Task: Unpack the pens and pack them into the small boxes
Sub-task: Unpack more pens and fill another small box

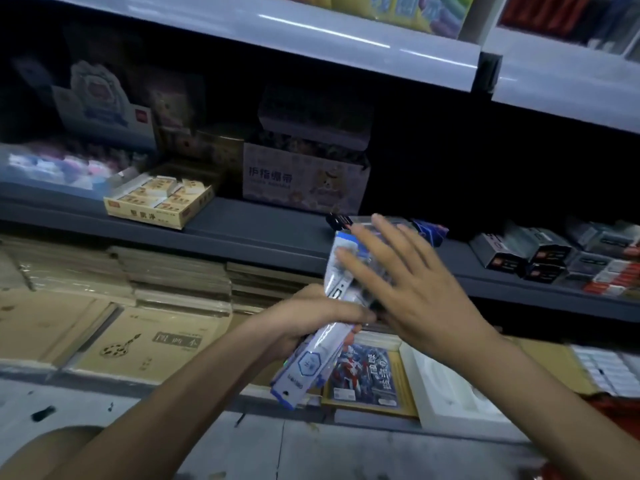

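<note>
Dark shelf (263, 226) edge behind; left hand (311, 320) grips pen pack (322, 344).

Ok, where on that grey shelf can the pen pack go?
Bare strip of shelf right of the eraser box, in front of the bear carton; narrower gap left of the small black boxes. The notebook stacks below are crowded.

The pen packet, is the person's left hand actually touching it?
Touching. In the head view the left hand grips the pen packet, its fingers curled round the packet's middle.
</note>
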Tool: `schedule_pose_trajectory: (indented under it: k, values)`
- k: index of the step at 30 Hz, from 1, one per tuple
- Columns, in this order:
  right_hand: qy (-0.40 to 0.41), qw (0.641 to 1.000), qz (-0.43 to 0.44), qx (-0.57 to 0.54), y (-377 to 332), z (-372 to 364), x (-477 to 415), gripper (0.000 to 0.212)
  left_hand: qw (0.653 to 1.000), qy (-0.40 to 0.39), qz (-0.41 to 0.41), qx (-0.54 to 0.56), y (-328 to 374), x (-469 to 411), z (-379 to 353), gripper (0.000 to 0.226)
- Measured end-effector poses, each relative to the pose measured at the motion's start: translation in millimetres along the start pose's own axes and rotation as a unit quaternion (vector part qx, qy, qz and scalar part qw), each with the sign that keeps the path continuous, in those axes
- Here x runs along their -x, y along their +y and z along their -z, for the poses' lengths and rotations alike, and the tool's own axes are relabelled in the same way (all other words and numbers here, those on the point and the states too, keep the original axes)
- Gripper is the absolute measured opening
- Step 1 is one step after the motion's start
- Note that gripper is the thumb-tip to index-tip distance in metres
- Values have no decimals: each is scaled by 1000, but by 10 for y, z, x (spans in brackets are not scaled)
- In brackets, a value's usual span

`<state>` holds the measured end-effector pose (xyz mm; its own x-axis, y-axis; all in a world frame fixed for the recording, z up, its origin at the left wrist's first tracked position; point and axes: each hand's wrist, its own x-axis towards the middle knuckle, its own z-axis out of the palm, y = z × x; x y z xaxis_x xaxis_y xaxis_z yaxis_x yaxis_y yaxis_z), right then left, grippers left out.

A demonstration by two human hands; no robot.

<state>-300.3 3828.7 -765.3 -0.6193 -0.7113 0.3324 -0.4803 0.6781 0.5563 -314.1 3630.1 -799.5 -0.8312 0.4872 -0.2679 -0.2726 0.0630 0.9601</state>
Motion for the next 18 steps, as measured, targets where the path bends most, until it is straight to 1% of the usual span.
schedule_pose_trajectory:
  k: [1, 2, 3, 4, 5, 6, 8, 9, 10, 12, 14, 15, 16, 17, 18]
  values:
    - [-21, 1000, 19, 13, -21, -47, 44, 86, 999, -28, 12, -38, -18, 11, -42, 8]
    - [-20, 999, 36, 15, -41, -98, 89, 69, 996, -58, 28, -57, -40, 13, -86, 11]
    - [-2, 999, 53, 2, -60, -146, 139, 47, 994, -86, 47, -56, -65, 9, -136, 17]
    - [28, 997, 65, -16, -81, -201, 198, 33, 990, -111, 69, -49, -94, 4, -182, 22]
    - [54, 995, 71, -38, -112, -246, 264, 27, 986, -132, 95, -42, -122, -16, -220, 26]
    - [73, 993, 74, -58, -155, -292, 327, 26, 982, -147, 113, -46, -161, -42, -249, 24]
    - [86, 990, 64, -88, -248, -368, 458, 23, 970, -177, 155, -55, -222, -94, -278, 10]
    - [79, 991, 53, -99, -292, -402, 524, 20, 963, -195, 179, -49, -248, -113, -303, 12]
    - [60, 991, 37, -117, -334, -439, 596, 18, 955, -214, 201, -44, -293, -134, -322, 14]
    - [0, 985, 0, -172, -405, -458, 654, 18, 948, -219, 227, -36, -309, -115, -350, 13]
    - [-48, 974, -40, -218, -426, -478, 694, 20, 948, -214, 234, 11, -407, -184, -244, 25]
    - [-76, 966, -66, -236, -429, -481, 706, 21, 952, -197, 231, 42, -463, -264, -169, 36]
    - [-93, 956, -98, -259, -427, -488, 720, 21, 962, -161, 214, 59, -502, -331, -87, 53]
    - [-108, 939, -148, -291, -436, -473, 738, 20, 966, -134, 203, 83, -518, -390, -6, 71]
    - [-110, 905, -208, -354, -452, -450, 754, 20, 966, -136, 199, 94, -478, -394, 37, 82]
